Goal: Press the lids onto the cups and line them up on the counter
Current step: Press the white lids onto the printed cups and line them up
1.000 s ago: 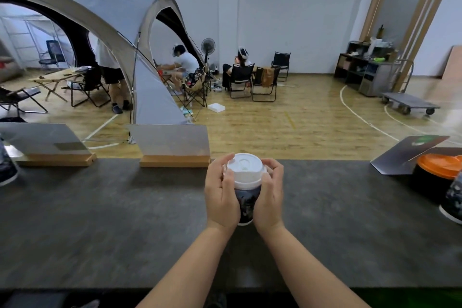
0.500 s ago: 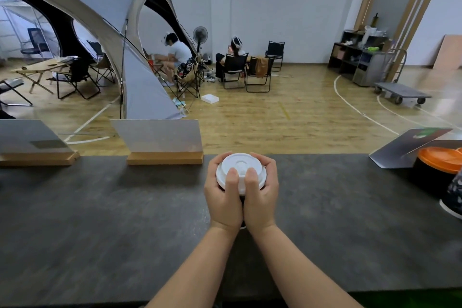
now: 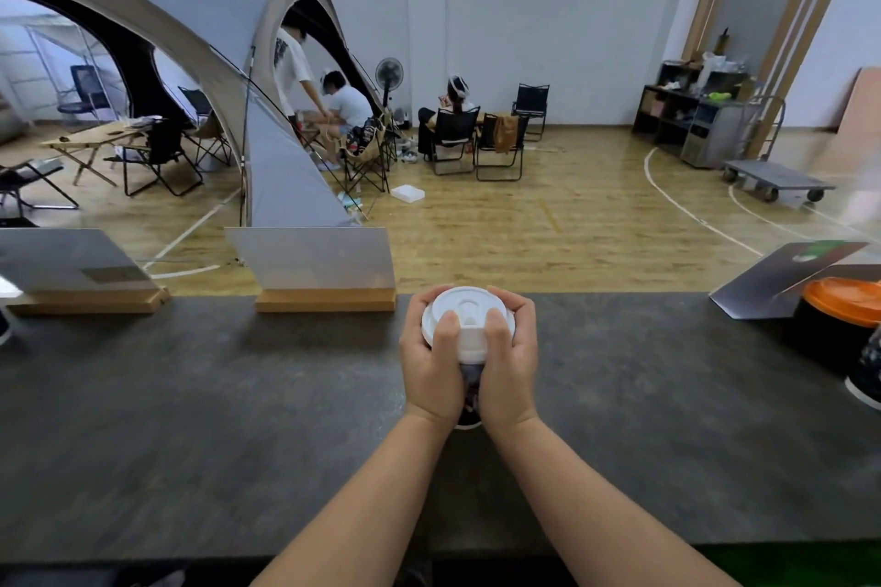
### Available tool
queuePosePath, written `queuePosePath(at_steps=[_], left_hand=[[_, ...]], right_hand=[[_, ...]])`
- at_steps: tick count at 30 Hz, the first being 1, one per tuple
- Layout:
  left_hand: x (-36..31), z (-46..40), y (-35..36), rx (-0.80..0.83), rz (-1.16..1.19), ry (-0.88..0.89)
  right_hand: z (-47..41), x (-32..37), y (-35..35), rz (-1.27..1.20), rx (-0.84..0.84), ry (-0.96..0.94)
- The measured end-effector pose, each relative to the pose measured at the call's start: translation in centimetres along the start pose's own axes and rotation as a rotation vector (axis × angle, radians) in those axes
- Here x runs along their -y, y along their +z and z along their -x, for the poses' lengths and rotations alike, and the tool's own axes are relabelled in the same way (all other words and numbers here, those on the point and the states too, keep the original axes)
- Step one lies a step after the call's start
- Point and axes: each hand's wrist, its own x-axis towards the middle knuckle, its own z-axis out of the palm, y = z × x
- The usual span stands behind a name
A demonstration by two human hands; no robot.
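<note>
A dark patterned paper cup (image 3: 469,391) stands on the dark counter (image 3: 238,396) in the middle, topped by a white plastic lid (image 3: 467,312). My left hand (image 3: 431,365) wraps the cup's left side, its thumb lying on the lid. My right hand (image 3: 510,365) wraps the right side, its thumb on the lid too. Both hands hide most of the cup's wall. Another dark cup (image 3: 865,372) shows partly at the right edge.
A dark container with an orange lid (image 3: 839,300) and a grey card (image 3: 782,281) sit at the right. Two clear sign holders on wooden bases (image 3: 324,300) (image 3: 86,300) stand along the counter's far edge. Beyond lie a tent, chairs and seated people.
My thumbs came up onto the lid from the cup's sides a second ago. Since half a second ago they have spread slightly apart on it; the cup stays in place.
</note>
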Motion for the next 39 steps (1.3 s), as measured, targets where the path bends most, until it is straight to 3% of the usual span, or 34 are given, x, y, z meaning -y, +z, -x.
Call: queuePosePath(at_steps=[3, 8, 25, 29, 34, 39], left_hand=[[-0.3, -0.1, -0.4, 0.039, -0.002, -0.042], [-0.8, 0.0, -0.6, 0.030, -0.040, -0.049], [-0.2, 0.7, 0.6, -0.103, 0.000, 0.052], [-1.0, 1.1, 0.1, -0.031, -0.014, -0.038], [-3.4, -0.6, -1.3, 0.149, -0.137, -0.291], [-4.4, -1.7, -1.5, 0.183, -0.151, -0.464]], right_hand=[[-0.5, 0.6, -0.8, -0.107, 0.015, 0.074], [-0.7, 0.3, -1.2, 0.062, 0.118, 0.041], [-0.2, -0.3, -0.3, -0.003, 0.005, -0.021], [0.0, 0.0, -0.6, 0.033, 0.020, -0.023], [-0.3, 0.2, -0.8, 0.063, 0.044, 0.007], [-0.3, 0.1, -0.5, 0.024, 0.058, -0.003]])
